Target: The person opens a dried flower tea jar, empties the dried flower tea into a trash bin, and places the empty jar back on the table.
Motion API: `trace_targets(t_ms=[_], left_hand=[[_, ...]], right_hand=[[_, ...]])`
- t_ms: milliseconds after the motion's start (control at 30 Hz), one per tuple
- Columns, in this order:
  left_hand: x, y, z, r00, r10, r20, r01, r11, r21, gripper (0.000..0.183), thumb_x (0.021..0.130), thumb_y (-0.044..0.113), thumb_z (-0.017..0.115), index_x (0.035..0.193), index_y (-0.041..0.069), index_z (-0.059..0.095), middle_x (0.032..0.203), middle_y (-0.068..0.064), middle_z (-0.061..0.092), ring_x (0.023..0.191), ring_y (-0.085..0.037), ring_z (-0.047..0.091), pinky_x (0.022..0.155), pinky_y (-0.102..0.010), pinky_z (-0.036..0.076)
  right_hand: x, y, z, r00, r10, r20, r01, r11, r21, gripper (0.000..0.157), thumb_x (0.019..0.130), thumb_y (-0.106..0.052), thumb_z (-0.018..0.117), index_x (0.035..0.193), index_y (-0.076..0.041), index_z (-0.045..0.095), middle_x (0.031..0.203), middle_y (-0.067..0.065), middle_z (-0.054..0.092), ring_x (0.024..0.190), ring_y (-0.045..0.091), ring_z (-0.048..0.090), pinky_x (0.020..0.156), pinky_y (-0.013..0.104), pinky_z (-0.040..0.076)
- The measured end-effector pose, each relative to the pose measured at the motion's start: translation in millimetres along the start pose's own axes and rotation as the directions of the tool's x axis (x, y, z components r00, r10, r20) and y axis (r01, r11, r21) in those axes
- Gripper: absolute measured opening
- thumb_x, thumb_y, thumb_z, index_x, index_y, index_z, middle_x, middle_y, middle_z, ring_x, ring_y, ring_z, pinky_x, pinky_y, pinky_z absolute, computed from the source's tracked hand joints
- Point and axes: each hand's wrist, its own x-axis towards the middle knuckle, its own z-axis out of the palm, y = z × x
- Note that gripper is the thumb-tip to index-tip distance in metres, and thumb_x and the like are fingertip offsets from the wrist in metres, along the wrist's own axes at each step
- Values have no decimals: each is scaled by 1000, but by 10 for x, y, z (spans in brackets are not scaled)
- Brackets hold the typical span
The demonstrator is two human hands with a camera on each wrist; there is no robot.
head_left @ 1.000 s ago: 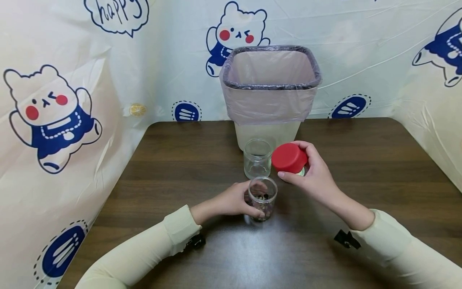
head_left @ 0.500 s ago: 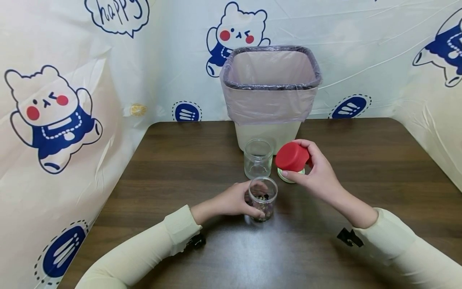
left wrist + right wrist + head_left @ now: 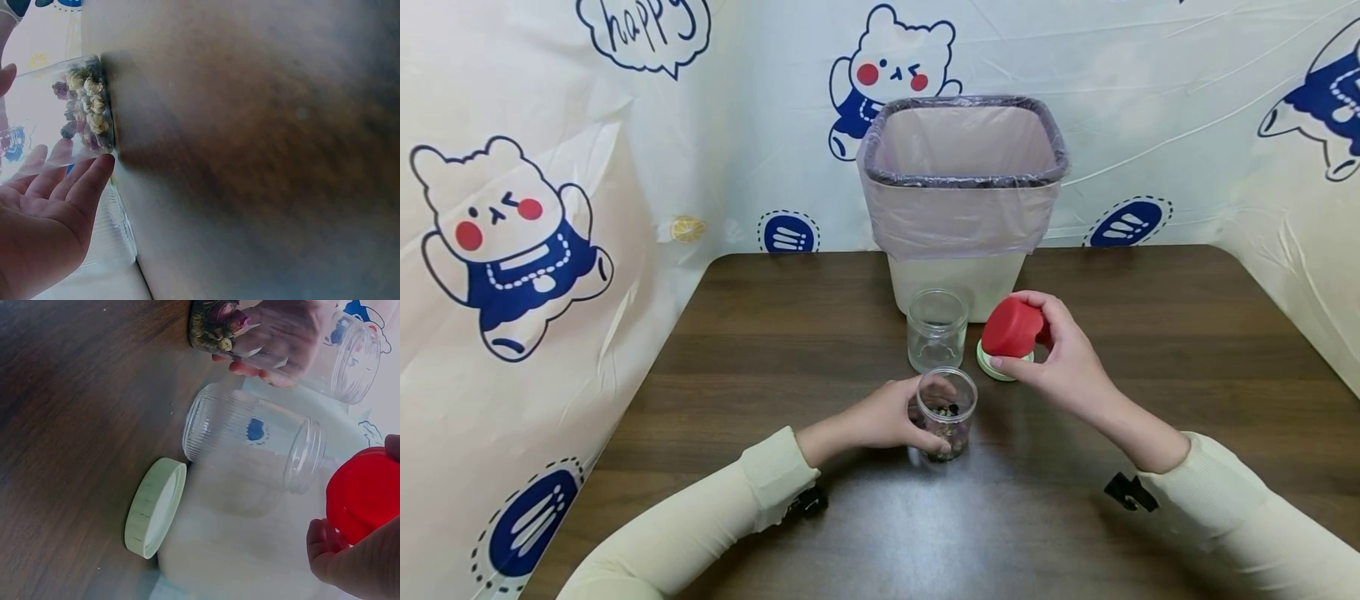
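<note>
My left hand grips a clear jar from its left side, thumb at the front. Dried flower buds, cream and purple-pink, fill the bottom of this lidless jar, which stands upright on the table. In my right hand is a red lid, pinched between thumb and fingers and tilted, above the table. Below it a pale green lid lies on the table, partly covered by the red lid in the head view. A second clear jar, ribbed near its base and without a lid, stands just behind the first.
A pale bin lined with a translucent bag stands at the back of the brown wooden table, right behind the ribbed jar and the green lid. A cloth printed with cartoon bears hangs around the table.
My right hand has shifted slightly right and tipped the red lid further over, uncovering more of the green lid. My left hand and both jars have stayed in place.
</note>
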Motion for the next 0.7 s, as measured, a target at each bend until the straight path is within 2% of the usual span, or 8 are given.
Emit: trace_targets(t_ms=[167, 433, 700], left_hand=[[3, -1, 0, 1000, -3, -2, 3, 1000, 0, 58, 75, 24, 85, 124, 20, 55, 123, 7, 61, 106, -11, 58, 83, -25, 49], [5, -13, 7, 1000, 5, -8, -5, 1000, 15, 58, 75, 26, 85, 124, 21, 56, 121, 8, 62, 102, -7, 59, 82, -25, 49], [8, -11, 9, 1000, 11, -12, -11, 1000, 2, 57, 74, 23, 86, 123, 20, 56, 121, 6, 63, 101, -6, 59, 83, -25, 49]], right_hand=[[9, 44, -7, 999, -28, 27, 30, 998, -54, 70, 74, -8, 82, 134, -6, 46, 122, 10, 50, 103, 24, 51, 77, 25, 48], [18, 133, -4, 994, -30, 108, 44, 991, -130, 71, 72, -9, 84, 133, -4, 47, 122, 10, 51, 101, 26, 54, 82, 44, 50], [19, 175, -3, 990, -30, 139, 54, 984, -168, 72, 70, -8, 85, 131, -2, 48, 120, 12, 52, 99, 26, 54, 81, 50, 50]])
